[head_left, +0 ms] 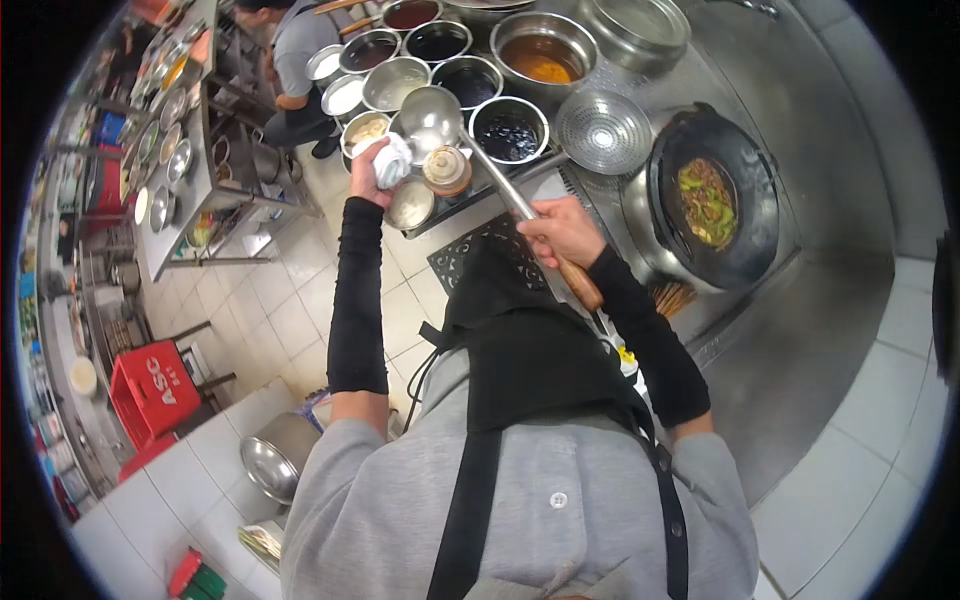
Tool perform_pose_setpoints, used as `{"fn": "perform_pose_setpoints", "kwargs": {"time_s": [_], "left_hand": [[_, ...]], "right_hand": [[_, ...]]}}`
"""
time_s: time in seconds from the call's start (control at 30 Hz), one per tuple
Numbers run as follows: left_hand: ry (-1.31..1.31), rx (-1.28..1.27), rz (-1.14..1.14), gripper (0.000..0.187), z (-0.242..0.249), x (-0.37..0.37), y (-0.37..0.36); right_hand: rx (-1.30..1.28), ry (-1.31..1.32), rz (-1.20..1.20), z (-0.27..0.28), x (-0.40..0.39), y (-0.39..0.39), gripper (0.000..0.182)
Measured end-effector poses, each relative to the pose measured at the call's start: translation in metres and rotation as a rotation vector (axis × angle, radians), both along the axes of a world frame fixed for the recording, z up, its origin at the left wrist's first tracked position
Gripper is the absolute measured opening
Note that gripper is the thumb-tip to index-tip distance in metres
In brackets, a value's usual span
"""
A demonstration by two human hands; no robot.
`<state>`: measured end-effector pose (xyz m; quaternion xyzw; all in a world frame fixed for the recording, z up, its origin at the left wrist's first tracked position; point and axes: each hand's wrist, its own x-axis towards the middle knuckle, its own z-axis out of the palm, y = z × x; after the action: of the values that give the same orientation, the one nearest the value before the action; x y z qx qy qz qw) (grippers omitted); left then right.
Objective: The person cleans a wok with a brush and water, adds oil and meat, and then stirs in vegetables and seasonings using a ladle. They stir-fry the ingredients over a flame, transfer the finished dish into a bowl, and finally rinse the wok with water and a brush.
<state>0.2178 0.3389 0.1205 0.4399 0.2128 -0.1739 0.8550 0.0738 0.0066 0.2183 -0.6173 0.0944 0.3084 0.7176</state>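
Note:
My right hand (565, 233) is wrapped round the shaft of a long metal ladle (431, 118), just above its wooden handle end. The ladle's bowl hovers over the seasoning pots, close to a lidded jar (447, 171). In my left hand (370, 176) is a bunched white cloth (392, 161), held near a small pot of pale paste (367, 130) and a bowl of white contents (411, 204). To the right, a dark wok (752, 222) sits on the range, with a cooked dish of green pieces and browned bits (707, 204) inside it.
A perforated strainer (603, 131) lies between the wok and the pots. Behind it stand a pot of orange-brown liquid (541, 62) and several sauce pots. A co-worker (305, 70) is by the steel table (190, 200) at left. A red crate (155, 392) stands lower left.

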Motion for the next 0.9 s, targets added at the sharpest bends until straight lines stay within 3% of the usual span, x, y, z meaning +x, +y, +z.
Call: {"fn": "perform_pose_setpoints", "kwargs": {"time_s": [0.3, 0.5, 0.6, 0.77, 0.9], "left_hand": [[-0.046, -0.001, 0.108, 0.022, 0.012, -0.023, -0.003], [-0.193, 0.023, 0.159, 0.034, 0.07, -0.053, 0.0], [-0.211, 0.041, 0.219, 0.029, 0.119, -0.072, -0.018], [-0.253, -0.008, 0.1, 0.028, 0.15, -0.081, -0.036], [-0.288, -0.144, -0.003, 0.033, 0.181, -0.096, -0.066]], "right_hand": [[0.067, -0.044, -0.062, 0.027, -0.02, -0.001, 0.008], [0.101, -0.078, -0.112, 0.023, -0.023, 0.0, 0.008], [0.057, -0.112, -0.108, 0.026, -0.024, 0.0, 0.009], [-0.027, -0.182, -0.094, 0.028, -0.027, -0.003, 0.009], [0.215, -0.056, -0.166, 0.021, -0.029, -0.008, 0.008]]}}
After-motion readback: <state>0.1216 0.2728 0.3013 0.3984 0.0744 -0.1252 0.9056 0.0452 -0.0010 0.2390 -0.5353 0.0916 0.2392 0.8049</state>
